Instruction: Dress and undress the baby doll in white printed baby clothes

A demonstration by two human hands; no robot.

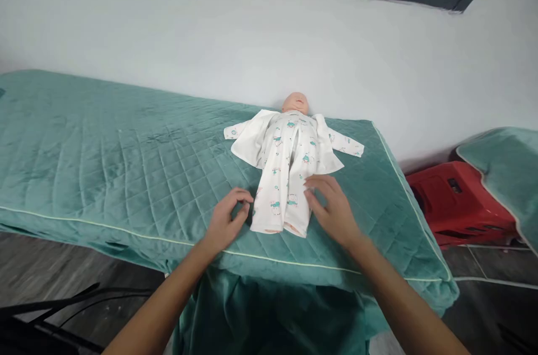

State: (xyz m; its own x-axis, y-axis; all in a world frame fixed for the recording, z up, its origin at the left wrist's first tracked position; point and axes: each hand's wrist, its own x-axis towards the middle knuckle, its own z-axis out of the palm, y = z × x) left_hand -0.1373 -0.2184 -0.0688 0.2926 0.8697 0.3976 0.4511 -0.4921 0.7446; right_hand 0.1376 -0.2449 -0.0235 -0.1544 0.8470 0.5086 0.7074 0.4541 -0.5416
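A baby doll (296,102) lies on its back on the green quilted cover, its head towards the wall. It wears white trousers (275,192) with a small green and pink print. A white jacket (250,139) is spread open under its upper body, with printed sleeves out to both sides. My left hand (229,219) is beside the trouser leg on the left, fingers curved, thumb and index finger slightly apart. At the other leg, my right hand (332,206) has its fingertips at the outer edge, thumb and fingers apart. Whether either hand touches the cloth I cannot tell.
The green quilted cover (126,164) drapes over a long bed against a white wall (189,36). On the right stand a red plastic stool (462,198) and another green-covered surface (504,164). Black straps or cables (75,299) are at the lower left.
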